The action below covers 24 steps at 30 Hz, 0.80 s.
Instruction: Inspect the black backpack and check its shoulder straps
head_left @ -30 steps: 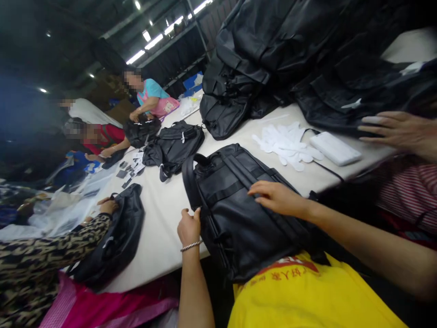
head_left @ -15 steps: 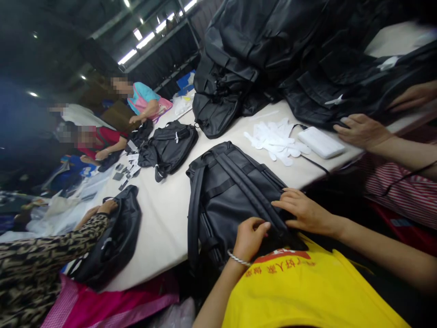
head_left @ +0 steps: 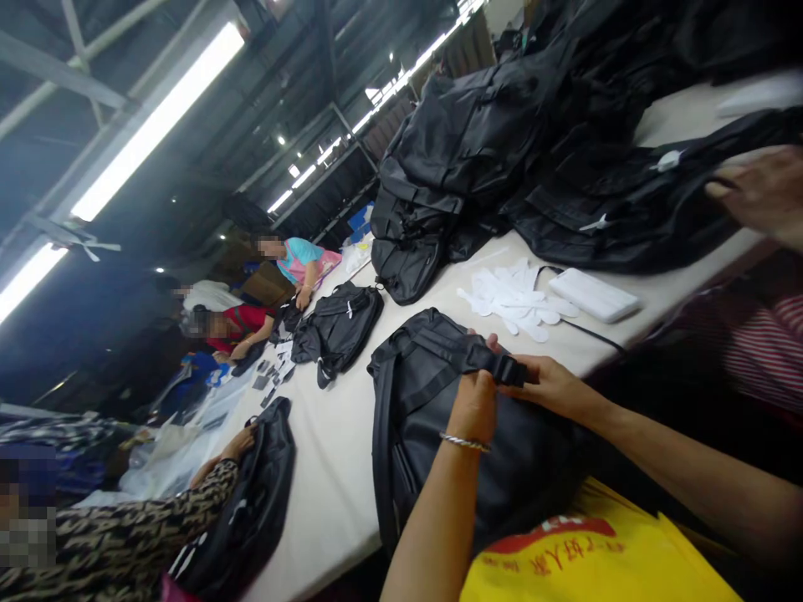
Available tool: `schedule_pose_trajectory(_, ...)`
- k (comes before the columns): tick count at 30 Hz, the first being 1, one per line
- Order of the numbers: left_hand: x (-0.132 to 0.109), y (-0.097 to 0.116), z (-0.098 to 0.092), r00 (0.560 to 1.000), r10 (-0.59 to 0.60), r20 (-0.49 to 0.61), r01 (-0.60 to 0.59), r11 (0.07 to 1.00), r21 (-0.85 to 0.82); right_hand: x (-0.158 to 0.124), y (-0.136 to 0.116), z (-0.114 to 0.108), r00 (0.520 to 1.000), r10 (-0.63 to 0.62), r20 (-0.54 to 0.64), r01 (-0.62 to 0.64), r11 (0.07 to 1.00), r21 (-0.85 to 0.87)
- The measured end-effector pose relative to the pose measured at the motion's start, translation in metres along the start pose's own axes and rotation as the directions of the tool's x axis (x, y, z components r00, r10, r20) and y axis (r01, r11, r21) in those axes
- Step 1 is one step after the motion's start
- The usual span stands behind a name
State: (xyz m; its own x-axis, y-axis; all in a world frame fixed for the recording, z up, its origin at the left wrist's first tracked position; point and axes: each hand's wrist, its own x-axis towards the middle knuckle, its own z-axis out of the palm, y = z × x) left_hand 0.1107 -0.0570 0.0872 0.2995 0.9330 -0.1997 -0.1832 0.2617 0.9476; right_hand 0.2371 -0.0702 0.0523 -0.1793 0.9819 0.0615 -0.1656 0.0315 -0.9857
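Both hands meet at frame center: left hand (head_left: pixel 473 405) and right hand (head_left: pixel 552 386) pinch a black strap (head_left: pixel 495 366) on the black backpack (head_left: pixel 427 418) lying at the table's (head_left: pixel 332 485) near edge. White cutouts (head_left: pixel 518 294) further up, bag pile (head_left: pixel 477 159) upper right.

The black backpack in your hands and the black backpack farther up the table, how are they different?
The near black backpack is held at its strap by the left hand and right hand; the far black backpack lies untouched. The near one looks bigger and overhangs the pale table; the far one lies fully on it. Both are black.
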Motion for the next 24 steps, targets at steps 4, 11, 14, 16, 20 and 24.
schedule_pose_trajectory(4, 0.018, 0.03, 0.008, 0.968, 0.242, 0.061, -0.24, 0.97, -0.038, -0.006, 0.001, -0.011, 0.996, 0.088, 0.008, -0.088, 0.991, 0.097)
schedule_pose_trajectory(11, 0.063, 0.014, -0.014, 0.927, 0.329, -0.181, -0.354, 0.926, -0.129, 0.001, 0.031, -0.024, 1.0, 0.015, -0.009, -0.017, 0.986, -0.168)
schedule_pose_trajectory(14, 0.075, 0.001, -0.027, 0.911, 0.318, -0.263, -0.358, 0.926, -0.12, -0.001, 0.05, -0.026, 0.989, -0.069, -0.133, -0.006, 0.87, -0.493)
schedule_pose_trajectory(16, 0.08, -0.005, -0.033, 0.894, 0.316, -0.316, -0.366, 0.924, -0.111, -0.005, 0.057, -0.024, 0.97, -0.153, -0.188, -0.009, 0.752, -0.659)
schedule_pose_trajectory(20, 0.091, -0.02, -0.041, 0.867, 0.312, -0.389, -0.379, 0.919, -0.106, -0.012, 0.06, -0.015, 0.932, -0.272, -0.239, -0.058, 0.539, -0.84)
schedule_pose_trajectory(24, 0.102, -0.04, -0.047, 0.854, 0.236, -0.463, -0.346, 0.923, -0.168, -0.011, 0.057, -0.013, 0.953, -0.092, -0.288, -0.187, 0.566, -0.803)
